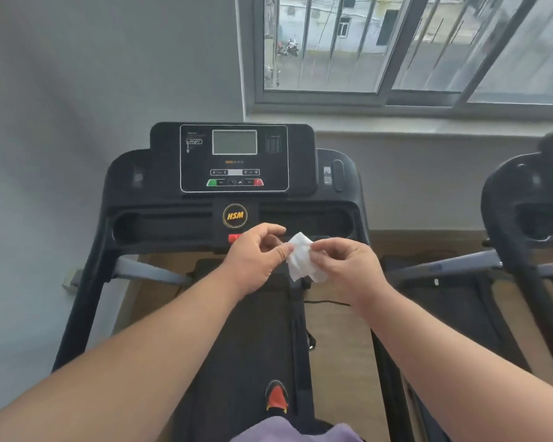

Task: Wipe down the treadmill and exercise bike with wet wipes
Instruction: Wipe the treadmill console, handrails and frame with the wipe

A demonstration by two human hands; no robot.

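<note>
Wet wipe (300,260) white, crumpled cloth-like; treadmill (173,205) matt black plastic, console panel (233,157) glossier; floor (339,333) wood-look.

left hand (256,260) + right hand (345,266) pinch white wet wipe (300,255) | above black treadmill (233,161) console

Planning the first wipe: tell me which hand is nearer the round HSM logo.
Left. The left hand sits just below the HSM logo, pinching the wet wipe; the right hand holds the wipe farther right and lower.

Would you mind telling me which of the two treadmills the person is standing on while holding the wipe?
The left treadmill, with the round HSM badge. Both hands hold the wipe over its belt; the other treadmill is cut off at the right edge.
</note>
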